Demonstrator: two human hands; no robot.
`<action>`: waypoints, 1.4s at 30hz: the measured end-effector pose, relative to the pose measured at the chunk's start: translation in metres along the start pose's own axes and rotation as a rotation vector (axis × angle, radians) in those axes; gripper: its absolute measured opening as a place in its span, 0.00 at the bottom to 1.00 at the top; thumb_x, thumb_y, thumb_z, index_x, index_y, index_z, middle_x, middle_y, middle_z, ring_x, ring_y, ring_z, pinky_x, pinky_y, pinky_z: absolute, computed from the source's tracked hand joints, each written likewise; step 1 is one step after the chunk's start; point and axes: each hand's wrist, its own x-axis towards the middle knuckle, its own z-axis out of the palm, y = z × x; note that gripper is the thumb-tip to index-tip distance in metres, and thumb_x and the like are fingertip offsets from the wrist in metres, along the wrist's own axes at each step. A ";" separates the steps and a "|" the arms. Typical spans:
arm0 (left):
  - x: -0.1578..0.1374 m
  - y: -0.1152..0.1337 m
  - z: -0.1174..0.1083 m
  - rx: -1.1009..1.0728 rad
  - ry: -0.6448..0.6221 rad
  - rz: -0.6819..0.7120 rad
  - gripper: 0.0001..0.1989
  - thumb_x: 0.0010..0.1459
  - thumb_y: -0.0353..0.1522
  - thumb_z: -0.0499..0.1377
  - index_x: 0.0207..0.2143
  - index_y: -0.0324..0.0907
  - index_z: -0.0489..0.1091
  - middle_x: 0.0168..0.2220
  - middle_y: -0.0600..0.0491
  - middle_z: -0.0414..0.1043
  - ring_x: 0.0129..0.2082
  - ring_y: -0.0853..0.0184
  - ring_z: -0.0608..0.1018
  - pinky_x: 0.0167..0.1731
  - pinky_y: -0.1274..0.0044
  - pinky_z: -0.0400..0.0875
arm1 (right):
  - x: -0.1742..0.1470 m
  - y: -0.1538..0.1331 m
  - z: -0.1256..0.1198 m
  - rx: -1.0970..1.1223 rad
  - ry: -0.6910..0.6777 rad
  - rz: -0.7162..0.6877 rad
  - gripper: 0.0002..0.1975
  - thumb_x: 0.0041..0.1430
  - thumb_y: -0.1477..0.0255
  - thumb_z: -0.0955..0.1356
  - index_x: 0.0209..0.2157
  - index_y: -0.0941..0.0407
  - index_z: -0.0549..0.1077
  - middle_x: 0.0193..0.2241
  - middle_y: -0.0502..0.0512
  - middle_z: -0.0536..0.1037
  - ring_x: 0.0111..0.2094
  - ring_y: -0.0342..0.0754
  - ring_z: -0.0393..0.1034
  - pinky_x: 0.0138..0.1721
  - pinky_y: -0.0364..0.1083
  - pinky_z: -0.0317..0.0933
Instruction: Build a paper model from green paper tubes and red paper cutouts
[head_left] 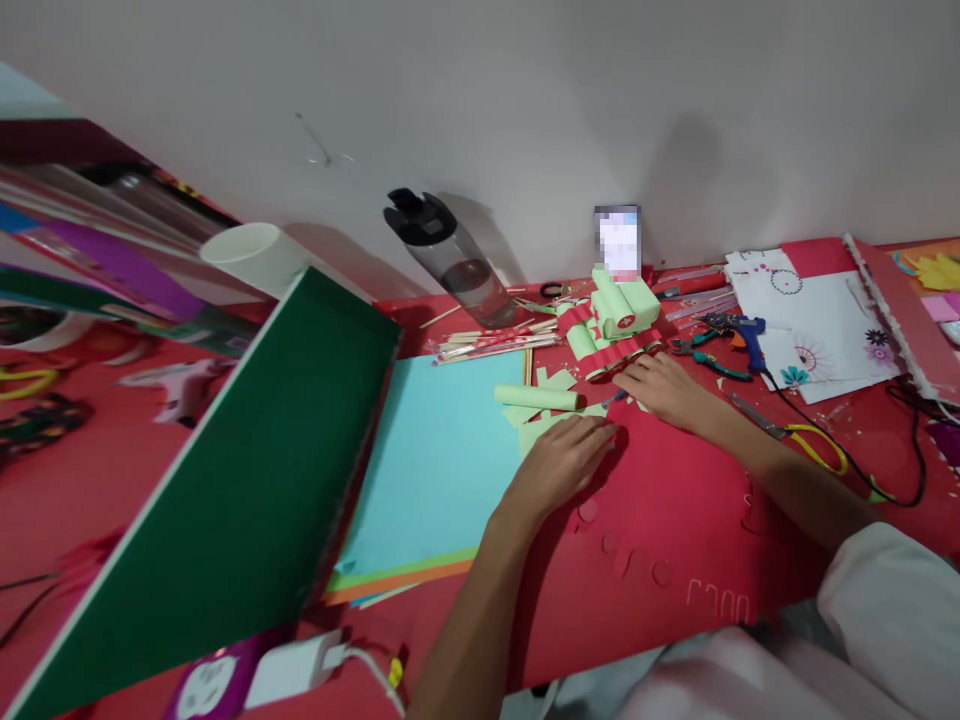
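Paper model [628,306], green and red, stands near the wall [495,110], with the right hand [654,388] at its near edge. The left hand [568,456] lies palm down beside a green paper roll [536,398]; whether either hand grips anything cannot be told.

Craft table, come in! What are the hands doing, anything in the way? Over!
Right hand beside green-and-red paper model, grip unclear. Left hand over red sheet. Green scraps near left hand, maybe in the way.
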 end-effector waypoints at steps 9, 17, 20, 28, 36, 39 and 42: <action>0.000 0.002 0.000 0.025 -0.096 0.026 0.17 0.75 0.36 0.51 0.56 0.43 0.76 0.57 0.43 0.78 0.50 0.56 0.77 0.52 0.63 0.71 | -0.002 0.004 0.002 -0.016 0.022 0.003 0.19 0.74 0.79 0.57 0.58 0.62 0.73 0.47 0.68 0.78 0.48 0.59 0.70 0.49 0.54 0.57; -0.003 0.000 0.004 0.046 0.284 0.076 0.10 0.73 0.30 0.55 0.50 0.41 0.74 0.46 0.46 0.81 0.44 0.61 0.80 0.46 0.68 0.75 | -0.022 -0.015 -0.019 0.819 0.199 0.276 0.18 0.69 0.74 0.65 0.59 0.55 0.70 0.45 0.57 0.80 0.40 0.50 0.76 0.42 0.46 0.67; 0.000 0.004 0.002 0.072 0.538 0.019 0.09 0.71 0.29 0.57 0.52 0.41 0.70 0.47 0.44 0.78 0.48 0.59 0.80 0.50 0.68 0.76 | -0.024 -0.023 -0.026 0.961 0.114 0.266 0.11 0.67 0.72 0.68 0.50 0.52 0.75 0.42 0.54 0.83 0.41 0.50 0.79 0.42 0.46 0.67; 0.001 0.008 0.005 0.133 0.433 -0.019 0.10 0.72 0.26 0.50 0.52 0.39 0.66 0.41 0.45 0.75 0.40 0.60 0.77 0.39 0.70 0.73 | -0.024 -0.037 -0.040 1.449 -0.040 0.202 0.09 0.65 0.68 0.70 0.46 0.54 0.75 0.42 0.55 0.83 0.38 0.47 0.78 0.39 0.46 0.70; 0.002 0.016 0.017 -0.074 0.353 0.015 0.09 0.69 0.24 0.46 0.39 0.43 0.62 0.33 0.51 0.68 0.30 0.64 0.70 0.31 0.74 0.66 | -0.025 -0.046 -0.027 1.515 -0.070 0.223 0.12 0.71 0.59 0.68 0.39 0.53 0.70 0.26 0.45 0.71 0.26 0.41 0.65 0.29 0.41 0.60; 0.003 0.019 0.019 -0.105 0.308 -0.056 0.10 0.73 0.29 0.44 0.37 0.45 0.60 0.31 0.53 0.68 0.27 0.65 0.70 0.29 0.74 0.64 | -0.025 -0.048 -0.017 1.433 -0.042 0.243 0.13 0.73 0.57 0.65 0.42 0.52 0.69 0.24 0.43 0.68 0.25 0.41 0.61 0.28 0.41 0.56; 0.001 0.021 0.016 -0.102 0.207 -0.173 0.11 0.76 0.34 0.43 0.40 0.45 0.61 0.29 0.54 0.71 0.25 0.64 0.74 0.28 0.75 0.63 | -0.025 -0.047 -0.008 1.389 -0.004 0.273 0.13 0.72 0.55 0.65 0.45 0.50 0.67 0.25 0.43 0.69 0.26 0.43 0.62 0.29 0.42 0.57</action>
